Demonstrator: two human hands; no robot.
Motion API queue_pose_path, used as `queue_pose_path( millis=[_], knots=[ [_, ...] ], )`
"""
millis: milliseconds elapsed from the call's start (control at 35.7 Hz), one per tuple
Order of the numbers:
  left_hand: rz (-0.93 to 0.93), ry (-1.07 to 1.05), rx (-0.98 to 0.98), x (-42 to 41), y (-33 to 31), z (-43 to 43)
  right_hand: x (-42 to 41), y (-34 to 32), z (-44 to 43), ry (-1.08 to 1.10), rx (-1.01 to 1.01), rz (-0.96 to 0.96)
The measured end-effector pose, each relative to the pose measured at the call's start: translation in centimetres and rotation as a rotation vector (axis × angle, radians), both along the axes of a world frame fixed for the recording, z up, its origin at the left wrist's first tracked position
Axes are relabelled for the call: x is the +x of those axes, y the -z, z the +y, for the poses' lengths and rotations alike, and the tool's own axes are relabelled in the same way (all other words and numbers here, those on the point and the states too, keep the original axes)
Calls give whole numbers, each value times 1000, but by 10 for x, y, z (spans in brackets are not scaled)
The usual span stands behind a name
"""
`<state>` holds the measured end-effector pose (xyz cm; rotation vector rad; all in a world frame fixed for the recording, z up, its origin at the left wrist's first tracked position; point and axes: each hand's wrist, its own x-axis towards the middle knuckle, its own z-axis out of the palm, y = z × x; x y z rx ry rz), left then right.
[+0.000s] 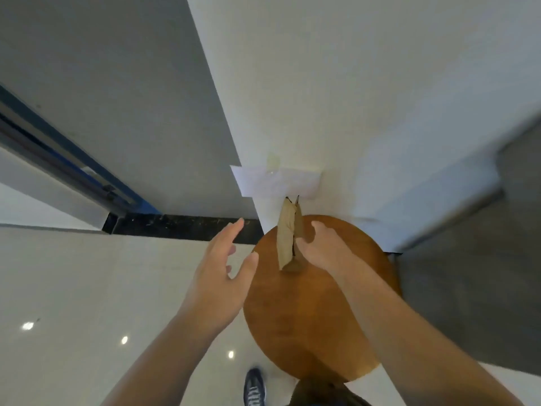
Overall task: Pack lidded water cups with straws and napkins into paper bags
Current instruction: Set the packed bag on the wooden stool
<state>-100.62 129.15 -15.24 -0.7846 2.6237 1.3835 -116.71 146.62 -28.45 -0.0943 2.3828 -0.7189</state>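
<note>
White wall [351,83] filled the far side, its corner jutting toward me, and glossy pale floor [87,288] spread out to the left, with a dark strip [181,227] along its far edge. The round wooden worktop [307,317] sat tight against that wall, so the only free room lay on its near and left sides.

Over it the right hand [322,247] had its grip clamped on a brown paper bag [285,238]. The bag was folded flat and held edge-on, its top pointing at the wall. Whether its lower end touched the wood I could not tell. The left hand [222,259] hovered just beside the bag, off the worktop's left rim, its grip apart and holding nothing.

It looked to me like the bag-opening step, early in the job, since cups, straws and napkins were nowhere in view. The next move would call for the left hand to take the free panel, pull the sides apart, and stand the bag on its base well in from the rim. The wall left little space behind it.

A sheet of paper [278,183] was stuck to the wall just above the bag's tip. One dark shoe [254,388] stood on the floor near the worktop's near edge.
</note>
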Motion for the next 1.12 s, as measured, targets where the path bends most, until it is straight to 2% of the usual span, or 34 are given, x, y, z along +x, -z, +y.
queue_pose_path(
  millis=[112, 280, 476, 617, 785, 953, 1121],
  knots=[
    [53, 156, 39, 12, -4, 13, 53, -49, 35, 62, -30, 133],
    [87, 389, 73, 20, -1, 53, 162, -105, 122, 336, 2, 318],
    [213, 674, 142, 52, -30, 154, 247, -157, 257, 691, 111, 426],
    [235, 823, 119, 69, -56, 234, 298, -179, 343, 874, 18, 507],
    [303, 910, 54, 73, -61, 348, 347, -156, 414, 921, -10, 526],
    [321, 910, -15, 78, -42, 482, 378, -112, 486, 742, -50, 519],
    [293, 918, -82, 70, -32, 548, 375, -128, 565, 676, -22, 510]
  ],
)
